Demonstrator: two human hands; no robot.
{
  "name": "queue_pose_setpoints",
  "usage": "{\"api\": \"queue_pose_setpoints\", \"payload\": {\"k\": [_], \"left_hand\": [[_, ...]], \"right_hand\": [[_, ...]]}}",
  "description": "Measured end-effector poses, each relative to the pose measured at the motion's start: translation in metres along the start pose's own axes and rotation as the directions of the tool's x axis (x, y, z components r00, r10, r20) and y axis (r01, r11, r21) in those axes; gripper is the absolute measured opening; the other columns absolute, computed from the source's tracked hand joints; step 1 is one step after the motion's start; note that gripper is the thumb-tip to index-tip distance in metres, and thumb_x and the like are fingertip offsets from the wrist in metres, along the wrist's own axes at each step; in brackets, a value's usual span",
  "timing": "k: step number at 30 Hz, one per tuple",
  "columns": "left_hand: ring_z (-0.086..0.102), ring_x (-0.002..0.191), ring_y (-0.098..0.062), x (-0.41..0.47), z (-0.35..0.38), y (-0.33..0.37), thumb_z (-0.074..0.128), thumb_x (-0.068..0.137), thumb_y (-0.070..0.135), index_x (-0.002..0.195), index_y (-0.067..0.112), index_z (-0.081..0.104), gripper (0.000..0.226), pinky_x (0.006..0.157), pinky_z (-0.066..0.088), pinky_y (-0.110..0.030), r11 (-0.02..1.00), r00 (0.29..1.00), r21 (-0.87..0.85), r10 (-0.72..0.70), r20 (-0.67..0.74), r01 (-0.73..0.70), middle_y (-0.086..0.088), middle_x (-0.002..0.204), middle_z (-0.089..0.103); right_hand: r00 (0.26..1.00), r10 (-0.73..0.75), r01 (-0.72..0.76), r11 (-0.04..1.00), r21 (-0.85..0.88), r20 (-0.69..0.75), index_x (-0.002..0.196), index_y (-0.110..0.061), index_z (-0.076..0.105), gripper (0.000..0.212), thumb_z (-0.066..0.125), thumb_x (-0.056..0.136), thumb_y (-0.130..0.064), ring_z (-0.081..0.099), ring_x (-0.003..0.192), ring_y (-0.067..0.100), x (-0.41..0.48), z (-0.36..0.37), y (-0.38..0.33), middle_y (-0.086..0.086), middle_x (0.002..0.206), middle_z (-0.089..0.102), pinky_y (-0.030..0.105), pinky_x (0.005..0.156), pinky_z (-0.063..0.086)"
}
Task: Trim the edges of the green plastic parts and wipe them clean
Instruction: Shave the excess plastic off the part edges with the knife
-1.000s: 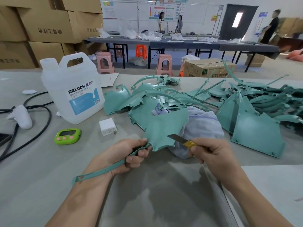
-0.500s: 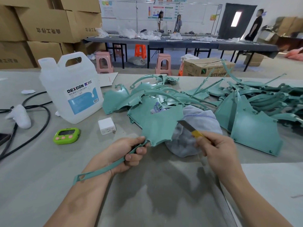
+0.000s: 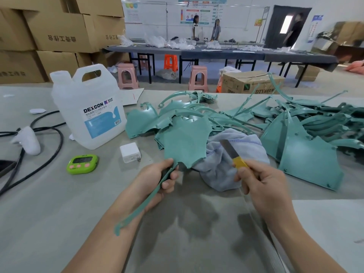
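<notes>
- Nearest the camera, above the grey table (image 3: 59,223), the left hand (image 3: 157,180) grips the thin strap of one green plastic part (image 3: 187,142). Fingers and thumb are curled round the strap, and the broad panel stands up above the fist, off the surface
- Beside it, the right hand (image 3: 262,186) is clamped on the yellow handle of a utility knife (image 3: 229,149). The bare blade points up and away, near the panel's right edge but apart from it
- Step in hand, as judged: edge trimming. This part does not appear to have reached wiping yet
- Next move, as judged: lay the blade against the panel edge at a shallow angle and draw it away from the left fingers. The panel looks thin and may flex, so the strap needs a firm hold
- Just behind both hands, a grey-blue cloth (image 3: 246,146) lies bunched on the table, within reach for wiping
- Left of the hands: a green timer (image 3: 82,164), a white charger (image 3: 130,152), a jug (image 3: 88,113) labelled DEXCON, a black cable (image 3: 49,154) and a white controller (image 3: 27,141)
- Behind the cloth and off to the right, a pile of green parts (image 3: 315,123) spreads across the table
- Far side of the room: stacked cartons (image 3: 59,30) at left, pink and orange stools (image 3: 198,77), a long dark table (image 3: 216,52) carrying white bags, and people (image 3: 295,28) standing by the wall and doorway
</notes>
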State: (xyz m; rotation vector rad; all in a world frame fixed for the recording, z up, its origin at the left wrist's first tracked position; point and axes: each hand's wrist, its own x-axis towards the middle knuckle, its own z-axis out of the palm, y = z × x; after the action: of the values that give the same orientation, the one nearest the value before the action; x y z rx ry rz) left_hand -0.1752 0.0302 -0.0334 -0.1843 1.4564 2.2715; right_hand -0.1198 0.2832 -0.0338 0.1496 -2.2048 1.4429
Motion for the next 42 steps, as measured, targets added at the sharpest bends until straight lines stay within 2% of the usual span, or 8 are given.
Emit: {"api": "queue_pose_setpoints", "payload": {"k": [6, 12, 16, 24, 28, 32, 36, 42], "left_hand": [[0.035, 0.035, -0.013, 0.007, 0.013, -0.011, 0.050, 0.102, 0.015, 0.086, 0.003, 0.055, 0.021, 0.032, 0.026, -0.019, 0.972, 0.941, 0.127, 0.223, -0.256, -0.195, -0.010, 0.060, 0.053], [0.036, 0.037, -0.016, 0.014, 0.013, -0.017, 0.053, 0.100, 0.015, 0.092, 0.003, 0.062, 0.017, 0.035, 0.027, -0.020, 0.939, 0.892, 0.196, 0.332, -0.308, -0.282, -0.008, 0.057, 0.055], [0.035, 0.036, -0.015, 0.017, 0.006, -0.019, 0.053, 0.100, 0.015, 0.091, 0.004, 0.062, 0.017, 0.034, 0.026, -0.019, 0.946, 0.879, 0.155, 0.321, -0.352, -0.284, -0.007, 0.056, 0.054], [0.033, 0.037, -0.015, 0.016, 0.006, -0.019, 0.051, 0.101, 0.014, 0.097, 0.003, 0.062, 0.016, 0.034, 0.024, -0.019, 0.956, 0.901, 0.118, 0.291, -0.323, -0.267, -0.007, 0.057, 0.051], [0.032, 0.038, -0.014, 0.012, 0.006, -0.017, 0.050, 0.102, 0.014, 0.101, 0.001, 0.062, 0.018, 0.033, 0.025, -0.020, 0.962, 0.914, 0.079, 0.272, -0.302, -0.260, -0.008, 0.059, 0.050], [0.032, 0.038, -0.014, 0.010, 0.005, -0.016, 0.049, 0.103, 0.015, 0.103, 0.001, 0.061, 0.018, 0.034, 0.024, -0.020, 0.964, 0.918, 0.082, 0.265, -0.294, -0.252, -0.007, 0.058, 0.051], [0.031, 0.039, -0.014, 0.010, 0.005, -0.015, 0.048, 0.103, 0.016, 0.104, 0.003, 0.061, 0.018, 0.035, 0.024, -0.020, 0.971, 0.931, 0.055, 0.240, -0.274, -0.234, -0.006, 0.059, 0.051], [0.030, 0.038, -0.012, 0.010, 0.008, -0.015, 0.046, 0.103, 0.014, 0.106, 0.002, 0.060, 0.018, 0.034, 0.023, -0.019, 0.972, 0.935, 0.017, 0.228, -0.271, -0.233, -0.007, 0.060, 0.048]], "right_hand": [[0.995, 0.061, -0.055, 0.995, -0.081, 0.073, 0.080, -0.028, 0.071, 0.025, 0.064, 0.098, -0.012, 0.050, 0.046, 0.005, -0.010, 0.020, -0.005, -0.008, 0.059, 0.064, 0.015, 0.050, 0.040], [0.978, 0.153, -0.124, 0.974, -0.189, 0.145, 0.080, -0.031, 0.072, 0.023, 0.065, 0.098, -0.017, 0.051, 0.046, 0.008, -0.014, 0.029, -0.005, -0.004, 0.053, 0.062, 0.017, 0.052, 0.041], [0.978, 0.109, -0.082, 0.985, -0.149, 0.179, 0.088, -0.043, 0.073, 0.026, 0.067, 0.096, -0.019, 0.047, 0.048, 0.004, -0.013, 0.028, -0.009, 0.002, 0.055, 0.060, 0.016, 0.051, 0.038], [0.986, 0.110, -0.081, 0.973, -0.215, 0.126, 0.076, -0.043, 0.070, 0.033, 0.066, 0.096, -0.016, 0.052, 0.051, 0.005, -0.009, 0.026, -0.006, -0.015, 0.054, 0.060, 0.013, 0.053, 0.038], [0.975, 0.090, -0.055, 0.983, -0.174, 0.203, 0.085, -0.039, 0.071, 0.025, 0.067, 0.096, -0.016, 0.051, 0.051, 0.005, -0.012, 0.028, -0.010, -0.014, 0.057, 0.061, 0.017, 0.053, 0.038], [0.991, 0.072, -0.042, 0.967, -0.250, 0.112, 0.070, -0.054, 0.065, 0.045, 0.069, 0.094, -0.016, 0.053, 0.057, 0.003, -0.008, 0.026, -0.010, -0.017, 0.059, 0.061, 0.011, 0.056, 0.038], [0.980, 0.034, 0.001, 0.985, -0.174, 0.198, 0.070, -0.047, 0.067, 0.040, 0.070, 0.095, -0.016, 0.051, 0.057, 0.001, -0.011, 0.028, -0.014, -0.017, 0.059, 0.060, 0.010, 0.057, 0.037], [0.990, 0.025, 0.002, 0.982, -0.187, 0.141, 0.076, -0.048, 0.069, 0.040, 0.069, 0.093, -0.012, 0.054, 0.061, 0.004, -0.012, 0.028, -0.013, -0.013, 0.064, 0.064, 0.011, 0.059, 0.040]]}}
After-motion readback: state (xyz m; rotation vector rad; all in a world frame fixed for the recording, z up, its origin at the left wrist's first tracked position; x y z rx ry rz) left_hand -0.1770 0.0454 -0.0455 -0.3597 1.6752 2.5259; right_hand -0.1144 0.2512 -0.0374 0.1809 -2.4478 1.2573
